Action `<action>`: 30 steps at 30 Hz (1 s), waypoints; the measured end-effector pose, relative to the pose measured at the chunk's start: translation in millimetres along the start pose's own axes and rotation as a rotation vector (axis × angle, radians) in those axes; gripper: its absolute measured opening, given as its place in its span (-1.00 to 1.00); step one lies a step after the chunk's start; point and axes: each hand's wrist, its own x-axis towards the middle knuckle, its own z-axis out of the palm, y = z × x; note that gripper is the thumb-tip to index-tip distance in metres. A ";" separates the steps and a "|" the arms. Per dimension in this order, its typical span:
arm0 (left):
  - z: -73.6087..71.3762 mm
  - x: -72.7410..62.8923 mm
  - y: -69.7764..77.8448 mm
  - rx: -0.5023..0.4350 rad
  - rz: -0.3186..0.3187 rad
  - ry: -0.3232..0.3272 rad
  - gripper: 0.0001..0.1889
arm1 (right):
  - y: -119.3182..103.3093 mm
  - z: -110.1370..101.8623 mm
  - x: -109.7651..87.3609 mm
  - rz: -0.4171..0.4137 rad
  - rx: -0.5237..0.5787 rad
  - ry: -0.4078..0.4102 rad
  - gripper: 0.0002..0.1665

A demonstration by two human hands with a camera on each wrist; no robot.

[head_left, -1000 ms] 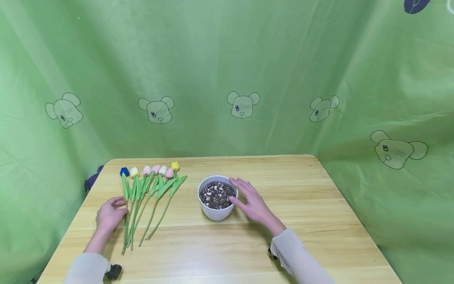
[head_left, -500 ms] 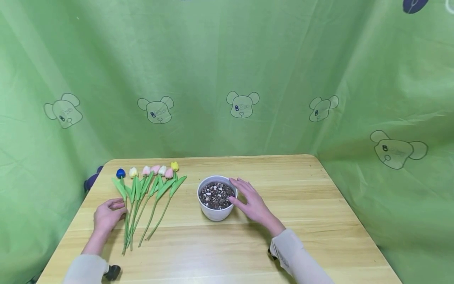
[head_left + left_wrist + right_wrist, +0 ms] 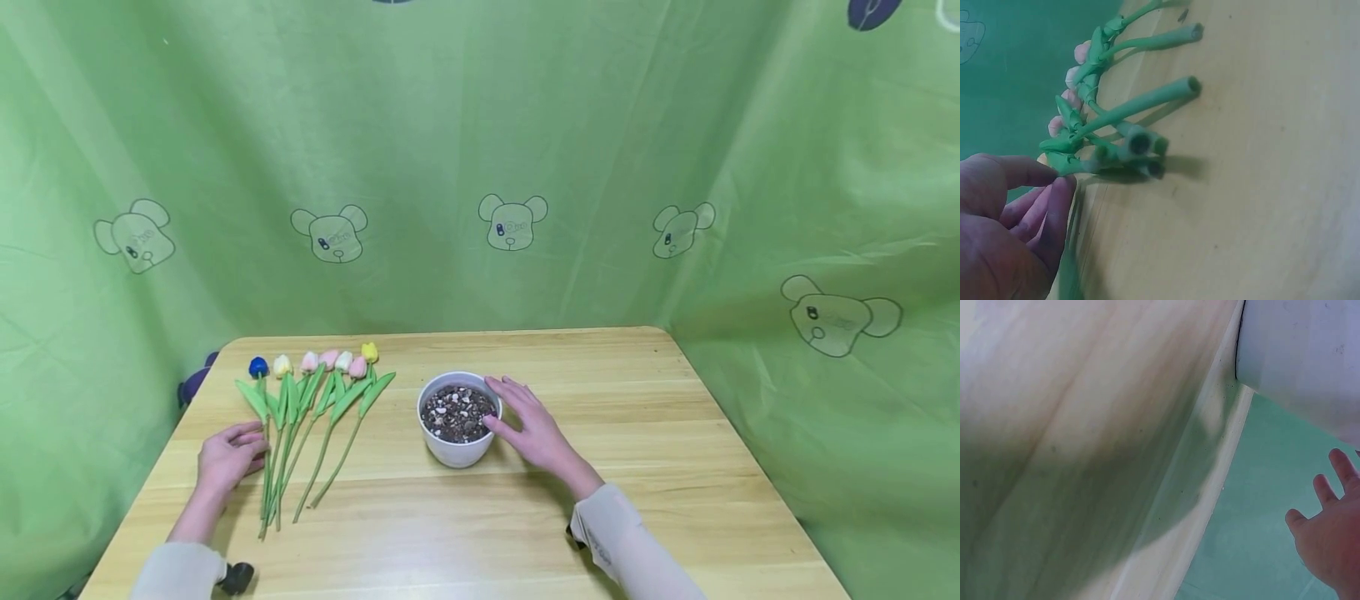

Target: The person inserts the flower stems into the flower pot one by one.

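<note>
Blue tulip [image 3: 257,402] pinched in left hand [image 3: 227,458]; white pot [image 3: 457,455] by right hand [image 3: 536,427].

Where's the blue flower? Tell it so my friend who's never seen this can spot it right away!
On the wooden table, look left of the white pot to the tulips lying in a row. Go to the row's left end, the end nearest the left hand. That's the blue tulip, the only one with a deep blue head.
</note>
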 end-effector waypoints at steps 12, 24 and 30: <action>2.8 -2.7 6.9 -0.006 0.039 0.060 -0.42 | 2.2 0.9 -0.8 0.021 -0.003 -0.006 -0.20; 14.4 -12.7 25.0 -0.081 0.077 0.064 -0.45 | 2.1 2.0 -1.1 0.018 0.013 -0.002 -0.21; 22.4 -18.4 37.7 -0.151 0.103 0.003 -0.45 | 0.5 2.2 -2.0 0.039 0.020 -0.008 -0.21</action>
